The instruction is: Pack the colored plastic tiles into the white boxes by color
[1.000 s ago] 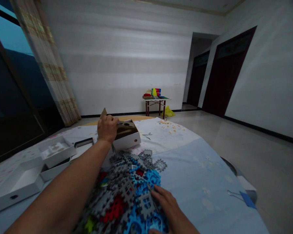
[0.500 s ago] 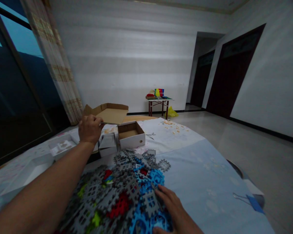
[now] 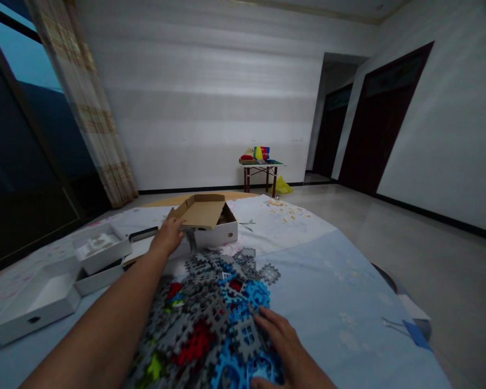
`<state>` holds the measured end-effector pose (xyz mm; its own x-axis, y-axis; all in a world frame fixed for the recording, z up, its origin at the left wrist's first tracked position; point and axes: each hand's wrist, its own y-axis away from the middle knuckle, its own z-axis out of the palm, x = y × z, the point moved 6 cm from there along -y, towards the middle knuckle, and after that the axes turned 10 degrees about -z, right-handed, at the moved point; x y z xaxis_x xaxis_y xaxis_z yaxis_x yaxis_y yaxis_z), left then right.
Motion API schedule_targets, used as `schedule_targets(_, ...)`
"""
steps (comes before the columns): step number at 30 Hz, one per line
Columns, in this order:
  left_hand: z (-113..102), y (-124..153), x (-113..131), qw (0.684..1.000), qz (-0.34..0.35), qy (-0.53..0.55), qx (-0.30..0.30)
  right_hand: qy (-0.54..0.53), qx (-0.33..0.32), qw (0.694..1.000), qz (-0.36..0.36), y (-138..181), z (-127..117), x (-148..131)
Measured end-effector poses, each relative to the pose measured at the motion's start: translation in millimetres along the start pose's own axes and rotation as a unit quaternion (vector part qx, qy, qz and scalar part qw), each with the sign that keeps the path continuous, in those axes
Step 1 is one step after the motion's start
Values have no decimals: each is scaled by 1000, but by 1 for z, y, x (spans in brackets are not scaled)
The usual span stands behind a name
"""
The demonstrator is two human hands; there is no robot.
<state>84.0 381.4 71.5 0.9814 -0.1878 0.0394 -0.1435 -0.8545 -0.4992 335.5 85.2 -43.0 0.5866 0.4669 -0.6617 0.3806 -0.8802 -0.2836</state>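
My left hand (image 3: 169, 236) reaches forward with its fingers closed on the near edge of a cardboard box lid (image 3: 202, 212), brown inside. The lid lies tilted over part of an open white box (image 3: 224, 235). Before me spreads a big heap of toothed plastic building pieces, mostly grey (image 3: 204, 278), with red pieces (image 3: 195, 341), lime green ones (image 3: 155, 367) and blue gear pieces (image 3: 257, 293) among them. At the heap's right edge rests my right hand (image 3: 281, 346), fingers apart against the blue and grey pieces, gripping nothing that I can see.
White box trays (image 3: 38, 305) (image 3: 103, 259) stand at the left of the cloth-covered table (image 3: 328, 292). Pale scraps (image 3: 294, 210) lie near its far edge, and a blue-ended clip (image 3: 417, 334) at the right. Beyond is a small side table (image 3: 261, 166).
My left hand has moved right and lowered the cardboard lid from the air onto the white box. The right hand stays at the heap. The view has shifted slightly.
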Motion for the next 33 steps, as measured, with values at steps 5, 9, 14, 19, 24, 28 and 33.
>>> schedule_targets(5, -1, 1, -17, 1000, -22, 5, 3, -8, -37, 999, 36, -3, 0, -7)
schedule_targets(9, 2, 4, -22, 1000, -23, 9, -9, -6, -48, 998, 51, -4, 0, -8)
schedule_targets(14, 3, 4, -17, 999, -23, 25, -5, -1, -37, 998, 49, -3, 0, -8)
schedule_targets(19, -5, 5, -12, 998, -27, 58, 17, -4, -48, 997, 60, -3, -3, -13)
schedule_targets(24, -29, 20, -29, 990, -77, 96, 68, 0, -49, 996, 69, -3, -5, -19)
schedule_targets(28, -48, 61, -46, 984, -96, 136, 67, -2, -43, 996, 78, -2, -5, -22)
schedule_targets(33, -61, 148, -71, 975, -134, 175, 27, 15, -32, 996, 84, 0, -8, -29)
